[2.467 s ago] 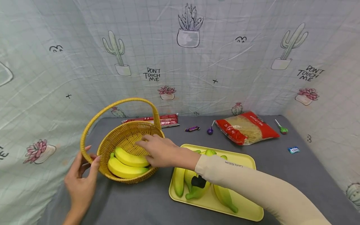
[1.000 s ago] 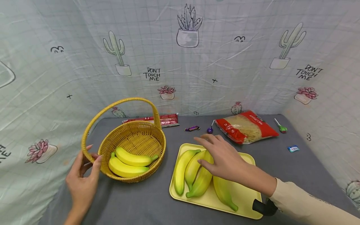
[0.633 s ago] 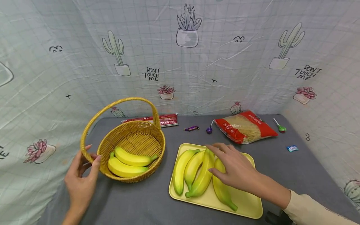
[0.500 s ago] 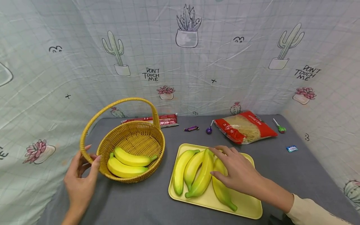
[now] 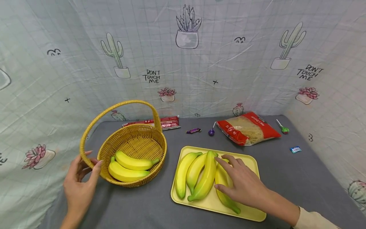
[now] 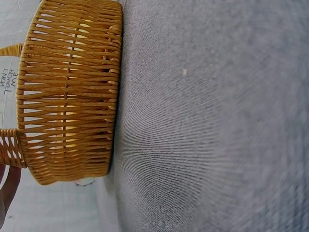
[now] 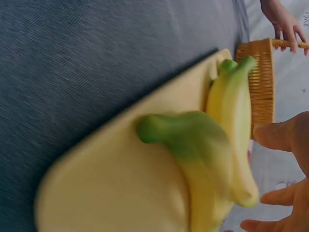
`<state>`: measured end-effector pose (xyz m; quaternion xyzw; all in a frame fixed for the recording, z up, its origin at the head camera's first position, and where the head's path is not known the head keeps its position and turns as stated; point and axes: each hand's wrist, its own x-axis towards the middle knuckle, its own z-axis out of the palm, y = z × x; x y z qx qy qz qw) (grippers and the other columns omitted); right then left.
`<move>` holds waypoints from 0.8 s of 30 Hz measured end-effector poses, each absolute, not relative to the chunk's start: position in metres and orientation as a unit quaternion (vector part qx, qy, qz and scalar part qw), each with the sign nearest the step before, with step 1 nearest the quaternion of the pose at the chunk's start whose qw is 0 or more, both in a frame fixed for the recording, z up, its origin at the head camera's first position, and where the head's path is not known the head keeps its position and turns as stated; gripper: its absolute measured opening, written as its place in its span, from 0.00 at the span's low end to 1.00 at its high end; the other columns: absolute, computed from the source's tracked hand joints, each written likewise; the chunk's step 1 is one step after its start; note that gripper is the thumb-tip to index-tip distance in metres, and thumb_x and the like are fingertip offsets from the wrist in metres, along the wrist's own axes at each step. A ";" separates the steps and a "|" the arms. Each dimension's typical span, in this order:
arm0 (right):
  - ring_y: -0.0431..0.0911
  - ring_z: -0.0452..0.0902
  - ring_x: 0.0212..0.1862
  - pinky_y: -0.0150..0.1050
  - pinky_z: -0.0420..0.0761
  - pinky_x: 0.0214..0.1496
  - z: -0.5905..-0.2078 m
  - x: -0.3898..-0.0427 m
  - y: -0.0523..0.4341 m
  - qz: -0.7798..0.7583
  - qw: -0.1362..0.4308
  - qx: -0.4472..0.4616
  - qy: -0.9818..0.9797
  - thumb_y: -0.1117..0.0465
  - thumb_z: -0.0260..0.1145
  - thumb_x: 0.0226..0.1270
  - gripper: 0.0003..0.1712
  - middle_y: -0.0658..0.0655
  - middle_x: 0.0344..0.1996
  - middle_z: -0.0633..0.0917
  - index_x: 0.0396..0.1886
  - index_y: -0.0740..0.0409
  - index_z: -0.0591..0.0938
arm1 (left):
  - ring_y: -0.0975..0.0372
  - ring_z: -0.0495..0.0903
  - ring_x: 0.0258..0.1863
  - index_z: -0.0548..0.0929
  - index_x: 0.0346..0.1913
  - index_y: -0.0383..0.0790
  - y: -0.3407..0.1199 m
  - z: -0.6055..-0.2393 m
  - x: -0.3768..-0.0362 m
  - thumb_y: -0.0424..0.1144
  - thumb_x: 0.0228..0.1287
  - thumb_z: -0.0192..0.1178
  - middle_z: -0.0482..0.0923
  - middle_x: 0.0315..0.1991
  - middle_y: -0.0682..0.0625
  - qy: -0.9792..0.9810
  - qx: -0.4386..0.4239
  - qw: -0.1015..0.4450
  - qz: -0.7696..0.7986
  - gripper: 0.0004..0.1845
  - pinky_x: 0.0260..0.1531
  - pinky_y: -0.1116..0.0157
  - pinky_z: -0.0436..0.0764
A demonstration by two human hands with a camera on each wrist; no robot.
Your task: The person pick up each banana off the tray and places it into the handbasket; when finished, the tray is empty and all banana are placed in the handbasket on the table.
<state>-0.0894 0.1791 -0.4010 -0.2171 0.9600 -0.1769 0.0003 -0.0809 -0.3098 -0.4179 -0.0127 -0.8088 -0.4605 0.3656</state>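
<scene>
In the head view, my left hand [image 5: 81, 186] grips the handle base of a yellow wicker basket [image 5: 143, 143] on the left. Two yellow bananas, a back one [image 5: 135, 161] and a front one [image 5: 125, 173], lie side by side inside it. To the right, a pale yellow tray [image 5: 252, 163] bears several bananas with greenish ends. Over its rightmost banana [image 5: 226, 198] is my right hand [image 5: 241, 179], thumb and fingers spread, partly covering it. The right wrist view shows that banana [image 7: 203, 154] below and beside the spread fingers; contact is not clear.
Behind the basket lies a red packet [image 5: 170, 122]. Along the back are a purple-wrapped candy [image 5: 193, 130], a purple lollipop [image 5: 211, 132], a red bag of pasta-like food [image 5: 248, 127] and a green lollipop [image 5: 284, 130]. A small blue packet [image 5: 295, 149] is at right.
My right hand has come out of the basket and moved right to the tray, then lowered over the rightmost banana. My left hand stays on the basket handle.
</scene>
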 end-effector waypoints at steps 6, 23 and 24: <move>0.59 0.74 0.63 0.61 0.81 0.58 -0.413 -0.083 0.179 -0.167 0.019 -0.205 0.964 0.36 0.80 0.59 0.55 0.60 0.72 0.70 0.81 0.49 0.70 | 0.64 0.84 0.43 0.81 0.68 0.36 -0.308 -0.418 -0.081 0.21 0.65 0.71 0.83 0.44 0.45 -0.810 -0.013 0.370 -0.455 0.29 0.46 0.77 0.81; 0.59 0.76 0.61 0.56 0.83 0.53 -0.425 -0.074 0.187 -0.158 0.023 -0.203 0.966 0.57 0.82 0.55 0.53 0.66 0.73 0.68 0.80 0.56 0.69 | 0.62 0.84 0.42 0.80 0.70 0.38 -0.305 -0.420 -0.081 0.21 0.65 0.70 0.83 0.44 0.45 -0.805 -0.011 0.368 -0.466 0.31 0.47 0.75 0.80; 0.59 0.76 0.61 0.56 0.83 0.53 -0.425 -0.074 0.187 -0.160 0.024 -0.201 0.966 0.59 0.81 0.55 0.52 0.66 0.73 0.67 0.80 0.56 0.69 | 0.62 0.84 0.42 0.80 0.70 0.38 -0.305 -0.420 -0.081 0.21 0.65 0.70 0.83 0.44 0.45 -0.805 -0.011 0.368 -0.466 0.31 0.47 0.75 0.80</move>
